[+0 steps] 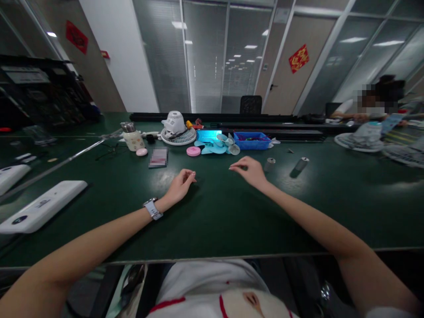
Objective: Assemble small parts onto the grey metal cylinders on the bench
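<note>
Over the green table (212, 225), my left hand (181, 184) hovers left of centre, its fingers curled and pinched together; whatever they hold, if anything, is too small to name. A watch with a pale strap (153, 209) is on that wrist. My right hand (250, 171) is right of centre, thumb and fingertips pressed together, with no object I can make out between them. Just right of it stands a small metal cylinder (270, 164). Farther right is a second metal cylinder (302, 164). The two hands are apart from each other.
Along the back are a white fan part (175, 123), blue fan blades (215, 147), a blue basket (252, 145), a pink disc (193, 151) and a bottle (133, 139). A white device (44, 206) lies left. A person (367, 106) sits far right near fan parts.
</note>
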Demonstrator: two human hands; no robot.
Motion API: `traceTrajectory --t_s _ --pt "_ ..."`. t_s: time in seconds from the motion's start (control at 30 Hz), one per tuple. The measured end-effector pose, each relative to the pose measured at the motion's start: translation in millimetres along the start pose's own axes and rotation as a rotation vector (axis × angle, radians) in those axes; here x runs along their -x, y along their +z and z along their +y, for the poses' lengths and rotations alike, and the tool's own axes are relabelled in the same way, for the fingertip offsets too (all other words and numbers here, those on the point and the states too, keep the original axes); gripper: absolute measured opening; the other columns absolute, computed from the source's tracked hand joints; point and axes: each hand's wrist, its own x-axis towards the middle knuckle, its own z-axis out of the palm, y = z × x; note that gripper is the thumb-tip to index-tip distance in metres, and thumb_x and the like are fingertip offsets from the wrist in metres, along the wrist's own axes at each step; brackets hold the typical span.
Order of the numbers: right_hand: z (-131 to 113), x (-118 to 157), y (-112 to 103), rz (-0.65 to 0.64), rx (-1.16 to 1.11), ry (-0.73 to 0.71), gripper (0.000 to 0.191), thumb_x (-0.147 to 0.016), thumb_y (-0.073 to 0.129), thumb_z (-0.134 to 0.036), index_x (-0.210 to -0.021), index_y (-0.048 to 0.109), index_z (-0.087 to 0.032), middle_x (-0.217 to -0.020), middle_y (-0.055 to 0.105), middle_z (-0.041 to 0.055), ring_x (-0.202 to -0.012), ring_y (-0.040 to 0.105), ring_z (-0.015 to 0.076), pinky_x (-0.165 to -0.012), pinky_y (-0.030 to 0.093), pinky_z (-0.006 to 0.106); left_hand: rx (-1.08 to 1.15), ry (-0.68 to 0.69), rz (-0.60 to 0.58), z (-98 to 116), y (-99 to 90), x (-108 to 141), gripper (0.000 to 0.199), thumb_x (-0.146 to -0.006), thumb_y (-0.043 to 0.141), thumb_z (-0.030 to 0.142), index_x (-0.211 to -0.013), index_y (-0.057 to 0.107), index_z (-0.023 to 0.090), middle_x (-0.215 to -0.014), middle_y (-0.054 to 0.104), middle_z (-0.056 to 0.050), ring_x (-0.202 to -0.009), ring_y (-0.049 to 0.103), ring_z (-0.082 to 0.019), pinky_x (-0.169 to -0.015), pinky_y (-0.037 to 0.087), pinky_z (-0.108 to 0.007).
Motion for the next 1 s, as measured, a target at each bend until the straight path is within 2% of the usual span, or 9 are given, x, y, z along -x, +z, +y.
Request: traceTrajectory --t_s 0.07,0.1,0.17,0.23,0.33,0.47,1.0 --pt "38 2 -41 0.23 0.176 0.06 0.029 -0.089 0.063 -0.046 -0.091 0.08 -0.022 -0.094 0.072 0.0073 -0.089 0.064 0.0217 -0.081 0.045 0.033 -0.015 0.006 -0.017 0 -0.2 0 0.038 -0.092 0.048 0.055 -0.104 0.056 0.019 -0.088 0.07 -0.005 -0.083 0.065 -0.02 -0.077 0.048 -0.033" --pt "57 3 -58 0.301 0.251 0.114 0.03 -0.089 0.063 -0.046 -0.09 0.08 -0.021 -0.095 0.073 0.0084 -0.092 0.064 0.0238 -0.082 0.045 0.035 -0.02 0.007 -0.022 0 -0.1 0 0.038 -0.092 0.048 0.054 -0.105 0.055 0.019 -0.088 0.07 -0.005 -0.083 0.065 -0.02 -0.077 0.048 -0.033" --pt "90 6 -82 0.359 0.35 0.242 0.032 -0.088 0.062 -0.048 -0.091 0.08 -0.021 -0.095 0.075 0.0095 -0.093 0.066 0.0266 -0.082 0.047 0.036 -0.02 0.003 -0.021 0 0.4 -1 0.038 -0.092 0.048 0.054 -0.108 0.054 0.019 -0.089 0.07 -0.005 -0.085 0.066 -0.02 -0.077 0.048 -0.033" --pt "110 9 -92 0.34 0.383 0.363 0.034 -0.087 0.063 -0.049 -0.093 0.08 -0.021 -0.091 0.076 0.0096 -0.088 0.068 0.0274 -0.076 0.048 0.036 -0.021 0.0 -0.016 -1 0.6 -1 0.039 -0.092 0.047 0.053 -0.109 0.053 0.019 -0.089 0.07 -0.005 -0.085 0.066 -0.02 -0.077 0.049 -0.033" --pt "119 12 -91 0.259 0.384 0.454 0.032 -0.085 0.064 -0.049 -0.094 0.08 -0.022 -0.088 0.077 0.0077 -0.082 0.069 0.026 -0.07 0.048 0.034 -0.02 0.014 -0.018 -3 0.4 -1 0.039 -0.092 0.048 0.054 -0.11 0.052 0.019 -0.089 0.069 -0.004 -0.086 0.066 -0.02 -0.078 0.049 -0.033" --pt "116 13 -82 0.194 0.423 0.469 0.029 -0.084 0.064 -0.047 -0.095 0.08 -0.025 -0.089 0.077 0.0057 -0.082 0.069 0.025 -0.069 0.047 0.033 -0.036 0.017 -0.035 -4 1.2 -1 0.039 -0.092 0.049 0.053 -0.111 0.053 0.019 -0.09 0.069 -0.005 -0.087 0.066 -0.02 -0.078 0.049 -0.034" --pt "114 14 -72 0.268 0.402 0.488 0.044 -0.084 0.057 -0.061 -0.095 0.08 -0.024 -0.088 0.077 0.0076 -0.078 0.068 0.0253 -0.065 0.044 0.031 -0.054 -0.006 -0.05 -9 0.6 -5 0.037 -0.091 0.05 0.052 -0.108 0.055 0.02 -0.095 0.068 -0.006 -0.089 0.065 -0.022 -0.082 0.049 -0.036"
